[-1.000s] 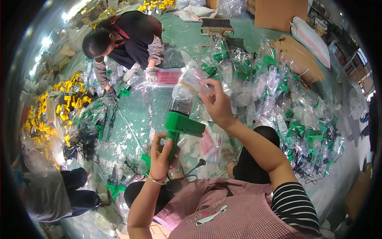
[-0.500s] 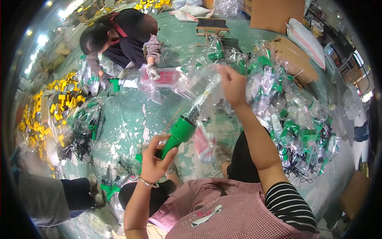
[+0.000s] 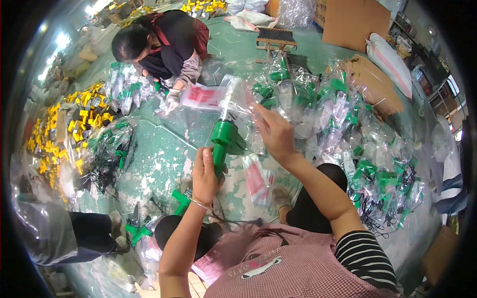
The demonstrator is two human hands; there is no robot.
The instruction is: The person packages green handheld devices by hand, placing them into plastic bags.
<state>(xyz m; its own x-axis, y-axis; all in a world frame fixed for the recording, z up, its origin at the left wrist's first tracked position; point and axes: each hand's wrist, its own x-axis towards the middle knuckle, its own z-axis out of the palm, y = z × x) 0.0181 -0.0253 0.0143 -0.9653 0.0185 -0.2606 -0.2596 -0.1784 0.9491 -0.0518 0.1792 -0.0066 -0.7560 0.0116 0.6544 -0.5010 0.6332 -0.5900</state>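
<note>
My left hand [image 3: 205, 174] is wrapped round the green handle of a corded tool [image 3: 225, 133], which points away from me. Its pale barrel lies inside a clear plastic bag [image 3: 237, 88]; the exact position of the bag's mouth is hard to make out. Beside the bag's right edge is my right hand [image 3: 275, 133], its fingers stretched out and apart, the fingertips close to the film. A dark cord hangs below my left hand. On the floor past my hands lies a flat clear bag with red print [image 3: 256, 181].
A co-worker [image 3: 164, 49] crouches at far left, a gloved hand by red-printed bags [image 3: 201, 96]. Bagged green tools [image 3: 382, 174] are heaped at right; yellow tools [image 3: 74, 129] at left. Another person's leg [image 3: 94, 233] enters at lower left. A small stool [image 3: 276, 38] stands at the back.
The tool has swung more upright, its barrel end moving left. My right hand has come down and left, its pinch on the bag opened. The co-worker's gloved hand has moved left.
</note>
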